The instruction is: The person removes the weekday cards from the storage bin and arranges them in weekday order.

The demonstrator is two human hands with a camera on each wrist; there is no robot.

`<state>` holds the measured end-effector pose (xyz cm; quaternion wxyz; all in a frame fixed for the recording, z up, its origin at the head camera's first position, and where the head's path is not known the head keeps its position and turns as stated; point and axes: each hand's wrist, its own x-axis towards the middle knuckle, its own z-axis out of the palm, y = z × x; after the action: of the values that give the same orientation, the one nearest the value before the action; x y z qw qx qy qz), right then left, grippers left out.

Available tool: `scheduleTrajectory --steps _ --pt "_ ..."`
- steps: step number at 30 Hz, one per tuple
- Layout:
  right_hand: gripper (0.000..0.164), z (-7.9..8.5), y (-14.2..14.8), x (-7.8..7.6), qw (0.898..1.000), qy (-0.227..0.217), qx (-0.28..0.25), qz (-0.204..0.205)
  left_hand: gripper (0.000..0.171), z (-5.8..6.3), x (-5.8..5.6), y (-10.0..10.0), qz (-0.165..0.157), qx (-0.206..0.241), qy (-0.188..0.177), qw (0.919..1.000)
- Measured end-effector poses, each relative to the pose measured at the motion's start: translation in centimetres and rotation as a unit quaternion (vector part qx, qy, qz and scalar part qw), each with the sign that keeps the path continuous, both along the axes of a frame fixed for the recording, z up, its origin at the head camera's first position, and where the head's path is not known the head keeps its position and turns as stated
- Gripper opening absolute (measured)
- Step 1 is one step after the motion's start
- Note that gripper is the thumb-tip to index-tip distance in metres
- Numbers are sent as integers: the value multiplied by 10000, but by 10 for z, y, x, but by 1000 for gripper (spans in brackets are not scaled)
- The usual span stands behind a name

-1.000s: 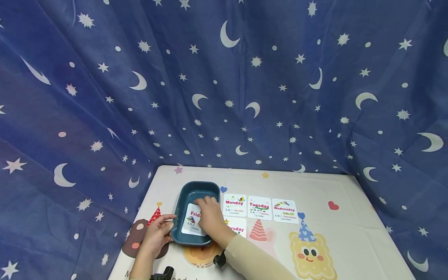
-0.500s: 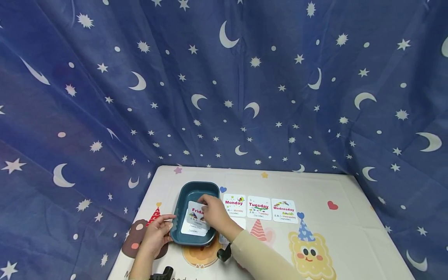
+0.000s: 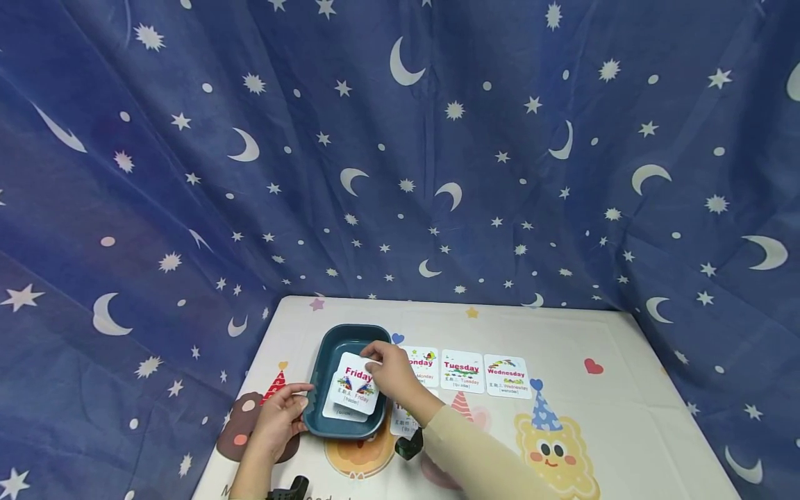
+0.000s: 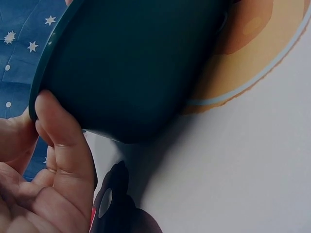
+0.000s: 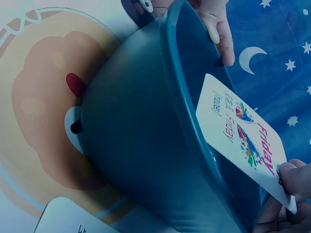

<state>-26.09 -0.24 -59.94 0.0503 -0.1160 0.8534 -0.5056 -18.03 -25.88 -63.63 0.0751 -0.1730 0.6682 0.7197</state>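
**Friday card [image 3: 356, 384] pinched at a corner over the dark teal tub [image 3: 346, 337]**

The right hand [image 3: 392, 373] has its fingers closed on the card's top right corner, the thumb pressing the printed face. The card slants down from those fingers across the tub's opening; its lower edge passes near the rim on the right-hand side, and whether they touch cannot be told. Just below the card, inside the tub, lies at least one more white card [image 3: 345, 412], mostly covered.

Opposite, the left hand [image 3: 280, 417] grips the tub's left rim, fingers and thumb on either side of the wall. To the left of it, the bench [image 3: 625, 389] soon reaches its edge.

Close on the right fingers' right is the Monday card [image 3: 426, 368], partly hidden by the hand, then the Tuesday card [image 3: 462, 372] and the Wednesday card [image 3: 506, 377] in a row. Beneath the right forearm, the Thursday card [image 3: 402, 421] is partly covered. Beyond Wednesday, a broad stretch of printed bench runs rightward. The starry curtain [image 3: 400, 139] rises behind the far edge.
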Motion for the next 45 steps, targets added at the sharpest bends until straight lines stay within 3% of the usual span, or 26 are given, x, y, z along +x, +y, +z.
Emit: scheduleTrajectory --steps 8,27,45 --pt "21 1 12 0 9994 -301 -103 -116 34 0 0 0 19 3 34 10000" --pt "20 1 60 -1 9995 -253 -109 -130 34 0 0 0 64 -11 -17 10000" --pt "22 -20 115 3 9979 -437 -110 -460 35 0 0 1 64 -256 -122 9996"
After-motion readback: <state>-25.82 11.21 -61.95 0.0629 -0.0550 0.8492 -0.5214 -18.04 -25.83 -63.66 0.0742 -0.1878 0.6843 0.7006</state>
